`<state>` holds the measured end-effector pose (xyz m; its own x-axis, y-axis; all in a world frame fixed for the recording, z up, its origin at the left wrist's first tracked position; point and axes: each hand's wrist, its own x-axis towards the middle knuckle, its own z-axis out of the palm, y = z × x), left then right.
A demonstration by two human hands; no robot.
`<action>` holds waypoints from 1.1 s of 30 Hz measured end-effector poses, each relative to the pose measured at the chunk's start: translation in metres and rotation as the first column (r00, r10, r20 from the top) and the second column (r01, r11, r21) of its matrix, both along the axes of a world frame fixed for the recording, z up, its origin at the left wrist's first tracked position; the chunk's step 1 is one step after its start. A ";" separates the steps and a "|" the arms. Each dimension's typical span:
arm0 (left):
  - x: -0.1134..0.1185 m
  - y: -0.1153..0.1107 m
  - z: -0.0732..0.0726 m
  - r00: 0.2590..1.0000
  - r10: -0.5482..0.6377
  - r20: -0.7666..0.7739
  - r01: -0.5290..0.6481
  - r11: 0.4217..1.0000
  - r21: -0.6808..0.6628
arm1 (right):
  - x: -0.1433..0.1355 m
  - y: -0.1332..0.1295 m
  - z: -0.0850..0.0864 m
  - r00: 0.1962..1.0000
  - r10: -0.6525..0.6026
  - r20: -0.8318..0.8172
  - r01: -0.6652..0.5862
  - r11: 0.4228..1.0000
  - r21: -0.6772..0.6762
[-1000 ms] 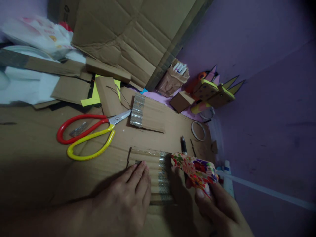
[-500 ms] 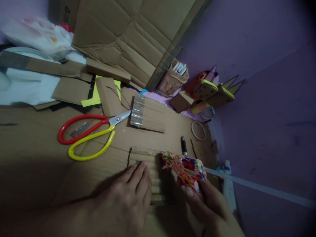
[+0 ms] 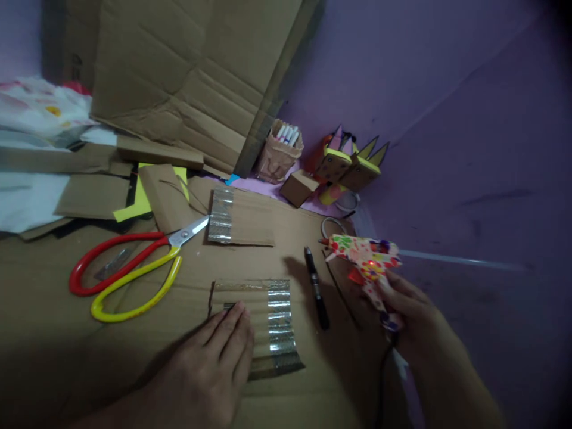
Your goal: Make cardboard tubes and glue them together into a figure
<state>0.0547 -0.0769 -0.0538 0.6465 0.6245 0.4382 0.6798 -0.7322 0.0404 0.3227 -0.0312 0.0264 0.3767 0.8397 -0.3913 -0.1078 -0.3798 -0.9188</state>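
My left hand [image 3: 212, 360] lies flat on a small corrugated cardboard piece [image 3: 259, 310], fingers stretched out and side by side. Along the piece's far edge runs a glossy line that looks like glue, and shiny tape covers its right side. My right hand [image 3: 420, 316] grips the handle of a flower-patterned hot glue gun [image 3: 360, 256], which has a small red light on. The gun is raised to the right of the piece, nozzle to the left, with a long glue stick [image 3: 456, 260] out of its back. A black pen [image 3: 316, 289] lies between piece and gun.
Red-and-yellow scissors [image 3: 172, 241] lie open at left, tips near a second taped cardboard piece [image 3: 250, 220]. Behind stand a holder of markers [image 3: 279, 155], a small cardboard box [image 3: 298, 187] and spiky paper figures [image 3: 353, 164]. Cardboard scraps [image 3: 93, 196] pile up at back left; a purple wall [image 3: 469, 149] rises at right.
My right hand has lifted the glue gun off the far edge of the cardboard piece and moved it right, uncovering the taped side. My left hand stays on the piece. The view has shifted right.
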 end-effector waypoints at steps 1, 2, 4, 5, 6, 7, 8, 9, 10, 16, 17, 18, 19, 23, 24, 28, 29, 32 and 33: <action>0.001 0.000 -0.002 1.000 0.010 0.020 -0.011 1.000 0.013 | 0.001 0.008 -0.006 0.999 -0.014 -0.032 0.013 1.000 -0.008; 0.001 0.000 -0.004 0.999 0.022 0.037 -0.022 0.999 0.023 | 0.000 0.015 -0.012 0.998 -0.038 -0.054 0.037 0.999 -0.020; 0.002 -0.001 -0.007 0.998 0.048 0.034 -0.049 0.999 0.011 | -0.003 0.029 -0.023 0.997 -0.027 -0.067 0.027 1.000 -0.002; 0.003 -0.001 -0.008 0.998 0.058 0.023 -0.058 0.998 0.001 | -0.006 0.034 -0.028 0.998 -0.021 -0.061 0.022 1.000 0.020; 0.003 -0.001 -0.009 0.998 0.065 0.016 -0.065 0.998 -0.003 | -0.008 0.040 -0.032 0.998 -0.013 -0.053 0.015 0.999 0.044; 0.003 0.000 -0.009 0.997 0.066 0.032 -0.066 0.998 0.016 | -0.010 0.044 -0.036 0.999 -0.011 -0.049 0.014 0.998 0.062; 0.003 0.001 -0.009 0.997 0.063 0.038 -0.064 0.998 0.027 | -0.012 0.049 -0.039 0.999 -0.009 -0.048 0.012 0.997 0.076; 0.003 0.001 -0.009 0.998 0.058 0.040 -0.059 0.998 0.036 | -0.013 0.052 -0.041 0.999 -0.007 -0.050 0.011 0.996 0.085; 0.002 0.002 -0.009 0.998 0.051 0.048 -0.054 0.997 0.053 | -0.013 0.055 -0.044 0.999 -0.006 -0.054 0.011 0.996 0.091; -0.004 0.003 -0.015 1.000 0.026 -0.014 -0.025 0.999 0.035 | -0.007 0.062 -0.054 1.000 -0.022 -0.020 0.024 0.992 0.120; -0.005 0.003 -0.016 0.999 0.020 -0.028 -0.019 1.000 0.023 | -0.006 0.062 -0.057 1.000 -0.023 -0.001 0.023 0.991 0.132; -0.006 0.002 -0.018 0.999 0.010 -0.040 -0.009 1.000 0.014 | -0.004 0.063 -0.060 0.999 -0.024 0.026 0.020 0.989 0.148; -0.006 0.002 -0.020 0.999 -0.003 -0.054 0.003 1.000 0.002 | -0.003 0.064 -0.064 0.998 -0.028 0.058 0.018 0.986 0.165; -0.005 0.000 -0.017 0.998 -0.021 -0.059 0.019 0.999 -0.048 | 0.001 0.061 -0.069 0.962 -0.077 0.260 0.017 0.974 0.225; -0.005 0.000 -0.013 0.998 -0.014 -0.054 0.010 0.998 -0.064 | 0.001 0.056 -0.066 0.920 -0.102 0.379 0.000 0.965 0.261; -0.005 0.004 0.010 0.999 -0.009 -0.042 0.003 0.991 -0.132 | -0.012 0.013 -0.031 0.601 -0.093 0.794 -0.363 0.853 0.375; -0.006 0.007 0.016 0.998 -0.037 -0.044 0.030 0.989 -0.145 | -0.017 0.001 -0.022 0.560 0.002 0.829 -0.508 0.791 0.341; -0.010 0.015 0.025 0.989 -0.129 -0.065 0.118 0.981 -0.154 | -0.033 -0.029 -0.011 0.421 0.282 0.862 -0.805 0.554 0.212; -0.011 0.018 0.026 0.988 -0.141 -0.067 0.130 0.980 -0.149 | -0.037 -0.034 -0.014 0.391 0.314 0.865 -0.844 0.498 0.201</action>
